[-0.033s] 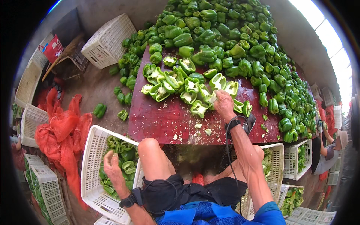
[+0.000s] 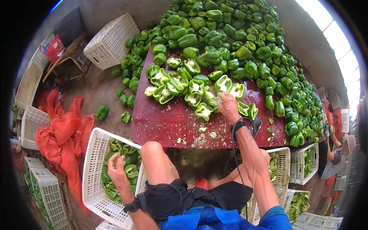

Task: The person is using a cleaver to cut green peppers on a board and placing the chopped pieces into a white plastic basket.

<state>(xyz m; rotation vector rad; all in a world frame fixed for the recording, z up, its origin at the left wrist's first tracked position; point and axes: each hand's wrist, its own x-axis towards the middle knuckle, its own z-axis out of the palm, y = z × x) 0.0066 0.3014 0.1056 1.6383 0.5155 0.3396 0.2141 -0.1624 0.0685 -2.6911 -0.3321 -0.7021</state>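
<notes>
Green pepper halves [image 2: 178, 81] and right hand [image 2: 229, 107], grip unclear, stay put while curled left hand [image 2: 119, 174] shifts.

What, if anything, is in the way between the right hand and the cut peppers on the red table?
Nothing visible: the right hand is right at the cut peppers on the red table, with no other object between them.

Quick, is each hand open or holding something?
Left hand: loosely open over the white crate, nothing visible in it.
Right hand: curled at the cut peppers; grip cannot be told.
</notes>
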